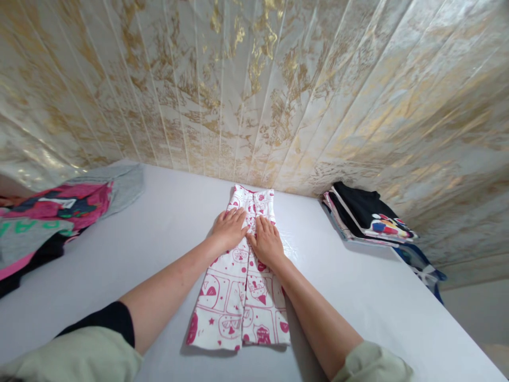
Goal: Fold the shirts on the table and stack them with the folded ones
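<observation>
A pair of white trousers [228, 289] with a pink cartoon print lies flat on the white table. Its waist end points to the wall and the two legs run side by side toward me. My left hand [229, 229] rests flat on the upper part of the left half, fingers stretched out. Just to the right, my right hand [267, 241] presses flat on the other half, its fingers also extended. The thumbs nearly meet over the middle line. Neither hand grips the cloth, and the fabric under both palms is hidden.
A folded stack of clothes [361, 215], black on top, stands at the table's back right. Beside it, a blue garment [423, 268] hangs at the edge. Loose clothes [59, 217] in grey, pink and black lie at the left. A gold-patterned wall [246, 95] closes the back.
</observation>
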Demonstrator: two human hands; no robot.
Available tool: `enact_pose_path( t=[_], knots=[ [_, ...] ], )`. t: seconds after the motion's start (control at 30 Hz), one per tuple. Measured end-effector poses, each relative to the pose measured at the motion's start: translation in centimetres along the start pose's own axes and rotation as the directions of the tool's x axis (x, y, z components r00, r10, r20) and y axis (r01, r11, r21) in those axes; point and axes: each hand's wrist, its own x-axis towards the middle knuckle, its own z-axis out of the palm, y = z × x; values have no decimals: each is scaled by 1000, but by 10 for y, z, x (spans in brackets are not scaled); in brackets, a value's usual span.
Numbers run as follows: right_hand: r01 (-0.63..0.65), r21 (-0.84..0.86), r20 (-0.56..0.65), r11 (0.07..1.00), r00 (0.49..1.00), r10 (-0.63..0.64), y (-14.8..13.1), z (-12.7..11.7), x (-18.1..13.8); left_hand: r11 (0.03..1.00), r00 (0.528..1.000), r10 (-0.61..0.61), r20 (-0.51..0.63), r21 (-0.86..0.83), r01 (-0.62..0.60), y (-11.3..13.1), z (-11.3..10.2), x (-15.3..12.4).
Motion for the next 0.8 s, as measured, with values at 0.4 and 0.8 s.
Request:
enact_pose_path(
  t=[0.4,0.8],
  knots=[
    [-103,-15,-26,995,994,102,16,-18,87,994,992,108,-65,26,-106,-21,-27,69],
    [-232,-11,102,973,967,232,34,17,114,985,987,-154,40,87,150,-25,5,102]
  ],
)
